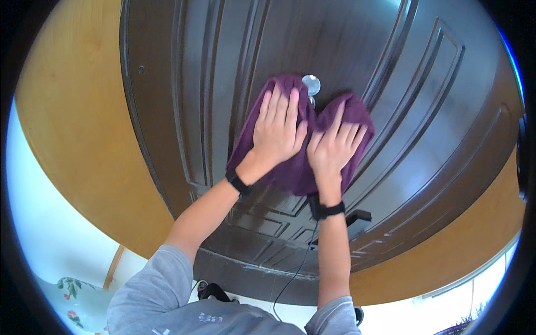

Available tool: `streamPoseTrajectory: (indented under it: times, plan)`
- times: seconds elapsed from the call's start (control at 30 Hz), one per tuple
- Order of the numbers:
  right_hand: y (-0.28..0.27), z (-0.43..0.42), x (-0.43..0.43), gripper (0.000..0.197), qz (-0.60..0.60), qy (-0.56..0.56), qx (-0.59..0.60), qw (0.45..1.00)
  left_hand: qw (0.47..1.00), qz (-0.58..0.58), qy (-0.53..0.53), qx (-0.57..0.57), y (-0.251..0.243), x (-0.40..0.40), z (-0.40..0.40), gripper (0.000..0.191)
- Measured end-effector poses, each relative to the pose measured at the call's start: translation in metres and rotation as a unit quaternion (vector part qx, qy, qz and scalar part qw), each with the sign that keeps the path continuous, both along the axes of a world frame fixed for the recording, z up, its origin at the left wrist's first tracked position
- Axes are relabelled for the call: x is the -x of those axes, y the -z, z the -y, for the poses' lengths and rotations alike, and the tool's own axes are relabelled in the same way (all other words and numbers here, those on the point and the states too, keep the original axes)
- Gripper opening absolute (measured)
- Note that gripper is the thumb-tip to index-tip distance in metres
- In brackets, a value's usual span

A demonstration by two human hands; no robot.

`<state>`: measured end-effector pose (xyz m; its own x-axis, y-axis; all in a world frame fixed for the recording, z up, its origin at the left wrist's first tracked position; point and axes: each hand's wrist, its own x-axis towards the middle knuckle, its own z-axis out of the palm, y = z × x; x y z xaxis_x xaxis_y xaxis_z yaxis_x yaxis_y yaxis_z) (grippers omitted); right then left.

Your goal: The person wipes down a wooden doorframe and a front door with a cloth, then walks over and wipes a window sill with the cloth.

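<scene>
A purple cloth lies spread against a dark brown panelled door. My left hand presses flat on its left half with fingers extended. On the right half, my right hand also presses down, its index finger stretched out ahead of the others. The cloth's upper edge forms two humps, one around each set of fingertips. A round, shiny metal fitting on the door shows between these humps, just right of my left fingertips. Both palms and the door surface under the cloth are hidden.
A dark door handle juts out just right of my right wrist. From the black band on that wrist a thin cable hangs down. Wood-coloured framing borders the door. A floral-patterned surface is at lower left.
</scene>
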<state>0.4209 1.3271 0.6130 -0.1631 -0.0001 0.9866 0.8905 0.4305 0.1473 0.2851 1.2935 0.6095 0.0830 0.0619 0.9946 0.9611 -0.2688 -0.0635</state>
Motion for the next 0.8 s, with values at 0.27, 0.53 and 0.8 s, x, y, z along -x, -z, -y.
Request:
streamPoseTrajectory:
  times: [0.27,0.53,0.8]
  plan:
    - [0.094,-0.005,-0.002,0.064,0.067,-0.046,0.047,0.996,0.994,-0.073,-0.021,0.073,0.103,0.004,-0.003,0.051]
    - [0.130,0.004,-0.032,0.073,0.154,-0.069,0.168,0.971,0.980,-0.095,0.098,0.144,0.137,0.014,0.028,0.059]
    - [-0.051,0.012,-0.026,0.059,-0.074,-0.123,-0.005,0.990,0.982,0.024,0.168,-0.087,-0.057,0.011,0.068,0.063]
